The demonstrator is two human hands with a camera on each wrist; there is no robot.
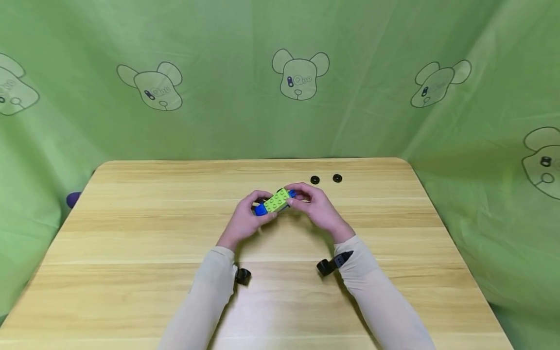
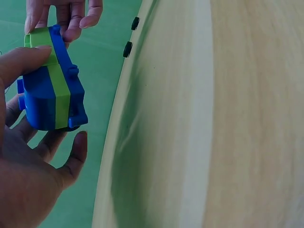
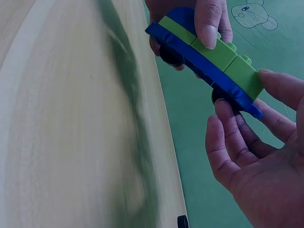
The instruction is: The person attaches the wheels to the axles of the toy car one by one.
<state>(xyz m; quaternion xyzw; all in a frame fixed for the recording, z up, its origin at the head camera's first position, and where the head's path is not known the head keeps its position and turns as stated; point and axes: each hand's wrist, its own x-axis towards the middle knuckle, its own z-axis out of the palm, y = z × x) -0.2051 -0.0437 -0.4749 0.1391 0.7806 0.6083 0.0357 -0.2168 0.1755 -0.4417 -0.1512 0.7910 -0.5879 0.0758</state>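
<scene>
A toy car (image 1: 277,200) of blue and lime-green building bricks is held above the table between both hands. My left hand (image 1: 248,217) grips its rounded blue end, thumb on the side. My right hand (image 1: 318,208) holds the other end, its thumb on the green brick and fingertips by a black wheel (image 3: 171,56) end of the blue base. In the left wrist view, blue pegs (image 2: 72,71) stick out of the car's base with no wheels on that side. Two loose black wheels, one left (image 1: 315,180) and one right (image 1: 337,178), lie beyond my right hand.
The wooden table (image 1: 131,233) has a far edge in front of a green curtain (image 1: 227,121) printed with bear heads. A purple object (image 1: 73,200) shows past the left edge. Black wrist cameras sit on both sleeves.
</scene>
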